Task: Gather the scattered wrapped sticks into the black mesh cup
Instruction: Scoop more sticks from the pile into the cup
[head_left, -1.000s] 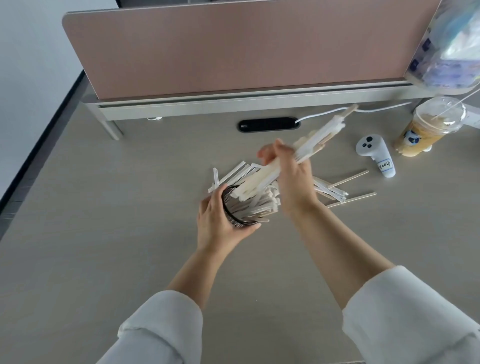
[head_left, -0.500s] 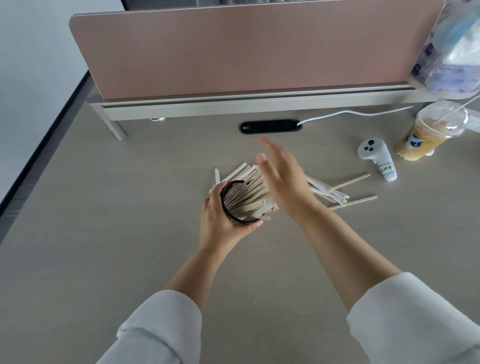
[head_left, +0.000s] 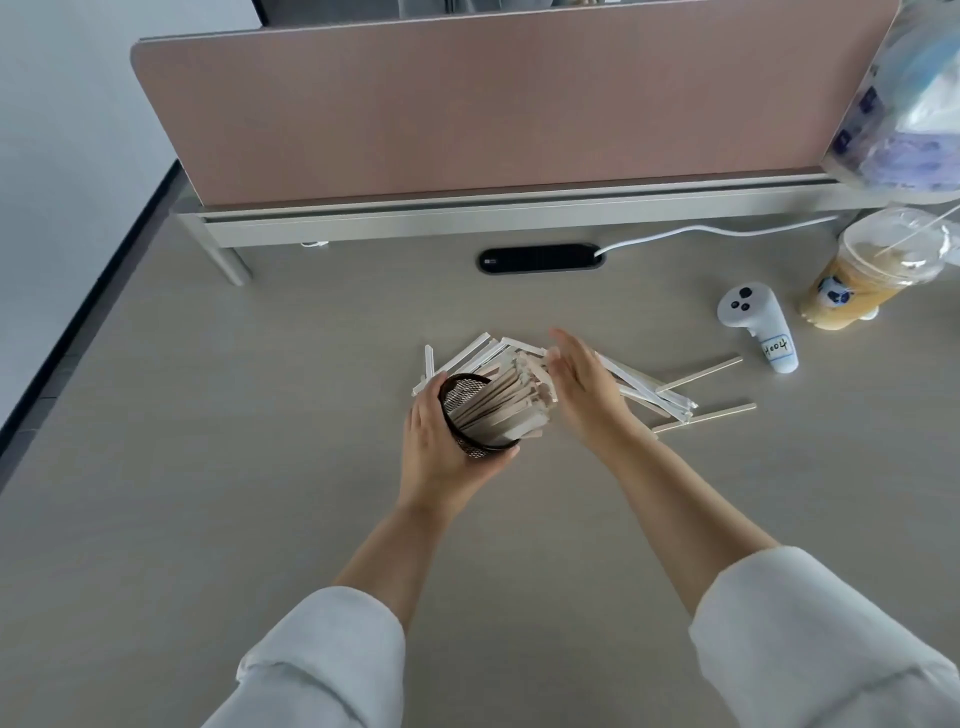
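The black mesh cup (head_left: 467, 441) is tilted with its mouth toward the right, and my left hand (head_left: 441, 452) grips it from the left. A bundle of paper-wrapped sticks (head_left: 506, 402) pokes out of its mouth. My right hand (head_left: 584, 389) is flat and open, its palm against the ends of those sticks. More wrapped sticks (head_left: 649, 389) lie scattered on the desk behind and to the right of that hand. Two bare wooden sticks (head_left: 701, 371) lie further right.
A white controller (head_left: 756, 325) and a lidded iced drink (head_left: 862, 275) stand at the right. A pink divider panel (head_left: 493, 104) closes off the back of the desk, with a black cable port (head_left: 540, 258) in front of it. A plastic bag (head_left: 914, 98) hangs at upper right.
One second ago my right hand held a bunch of wrapped sticks above the cup. Those sticks now sit in the cup, and the hand has opened and pressed against their ends.
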